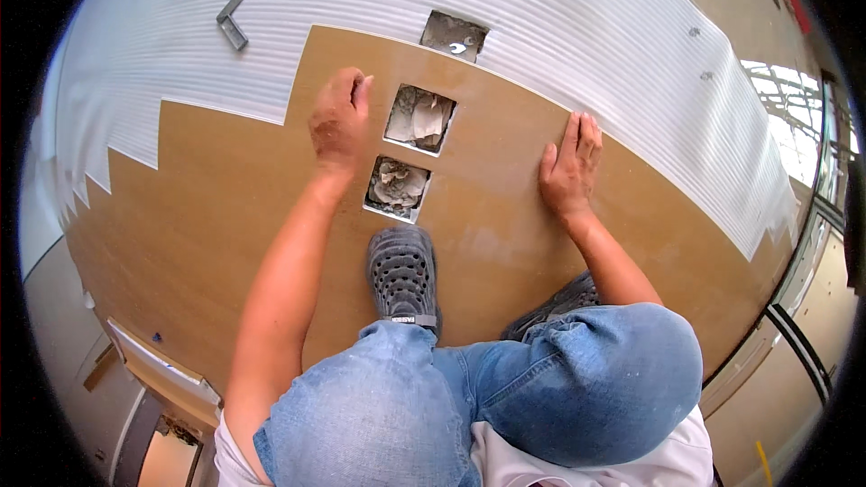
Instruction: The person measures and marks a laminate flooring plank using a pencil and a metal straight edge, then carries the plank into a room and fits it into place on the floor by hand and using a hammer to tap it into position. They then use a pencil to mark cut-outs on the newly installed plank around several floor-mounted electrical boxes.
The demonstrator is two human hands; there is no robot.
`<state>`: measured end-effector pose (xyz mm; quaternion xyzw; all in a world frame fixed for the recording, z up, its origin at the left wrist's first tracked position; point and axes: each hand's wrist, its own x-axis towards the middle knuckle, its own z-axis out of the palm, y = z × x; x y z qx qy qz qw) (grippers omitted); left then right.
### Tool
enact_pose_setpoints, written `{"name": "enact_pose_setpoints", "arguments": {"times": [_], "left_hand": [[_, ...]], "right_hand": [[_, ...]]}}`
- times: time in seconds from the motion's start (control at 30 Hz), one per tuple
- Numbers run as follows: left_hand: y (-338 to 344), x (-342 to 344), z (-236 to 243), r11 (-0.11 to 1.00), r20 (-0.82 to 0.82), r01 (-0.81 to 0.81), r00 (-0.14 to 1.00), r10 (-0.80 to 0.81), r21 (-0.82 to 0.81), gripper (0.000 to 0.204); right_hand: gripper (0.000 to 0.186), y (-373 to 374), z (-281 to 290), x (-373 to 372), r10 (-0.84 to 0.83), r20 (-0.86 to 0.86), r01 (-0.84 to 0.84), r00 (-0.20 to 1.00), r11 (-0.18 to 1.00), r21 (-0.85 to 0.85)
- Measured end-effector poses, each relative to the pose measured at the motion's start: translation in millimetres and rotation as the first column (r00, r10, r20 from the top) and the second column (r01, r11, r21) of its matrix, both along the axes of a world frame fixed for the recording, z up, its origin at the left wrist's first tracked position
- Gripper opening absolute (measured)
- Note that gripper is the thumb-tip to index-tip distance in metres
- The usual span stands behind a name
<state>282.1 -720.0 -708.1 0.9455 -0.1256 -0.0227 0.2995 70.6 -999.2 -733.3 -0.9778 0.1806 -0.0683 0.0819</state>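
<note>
Brown flooring boards [505, 207] lie under my feet, their far edge stepped and bordering the ribbed white foam underlay [541, 27]. My left hand [338, 122] is curled into a fist over the boards, just left of the square cutouts; nothing shows in it. Flat on the board near its far edge rests my right hand [573, 167], fingers stretched out and holding nothing. Crumpled paper-like scraps fill the middle cutout [420, 118] and the near cutout [397, 188]. In a far opening [454, 34], cut through the underlay, lies a small open-ended wrench [457, 48].
A grey metal angled bar [233, 32] lies on the underlay at the far left. My dark clog [401, 275] stands just below the near cutout. Glass panels with dark frames [807, 307] stand at the right. A long boxed opening [162, 361] borders the boards at lower left.
</note>
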Motion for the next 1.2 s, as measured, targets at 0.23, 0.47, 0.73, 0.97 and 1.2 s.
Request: {"name": "enact_pose_setpoints", "arguments": {"times": [0.23, 0.47, 0.73, 0.97, 1.2], "left_hand": [[20, 36, -25, 0.904, 0.386, 0.36, 0.819, -0.425, 0.232, 0.031], [22, 43, -32, 0.848, 0.27, 0.48, 0.806, -0.528, 0.226, 0.045], [26, 47, -34, 0.849, 0.251, 0.49, 0.812, -0.527, 0.196, 0.045], [28, 50, -27, 0.851, 0.231, 0.501, 0.819, -0.525, 0.157, 0.046], [24, 51, -28, 0.845, 0.214, 0.517, 0.818, -0.534, 0.134, 0.048]], "right_hand": [[0.063, 2, -3, 2, 0.009, -0.021, -0.009, 1.0, 1.0, -0.018], [0.063, 2, -2, 4, 0.021, -0.054, -0.023, 0.998, 0.999, -0.046], [0.069, -25, 33, 7, 0.172, -0.249, -0.173, 0.953, 0.985, 0.021], [0.058, -46, 104, 50, 0.491, -0.562, -0.367, 0.665, 0.871, 0.327], [0.052, 50, 68, 75, 0.58, -0.276, -0.483, 0.766, 0.804, 0.347]]}}
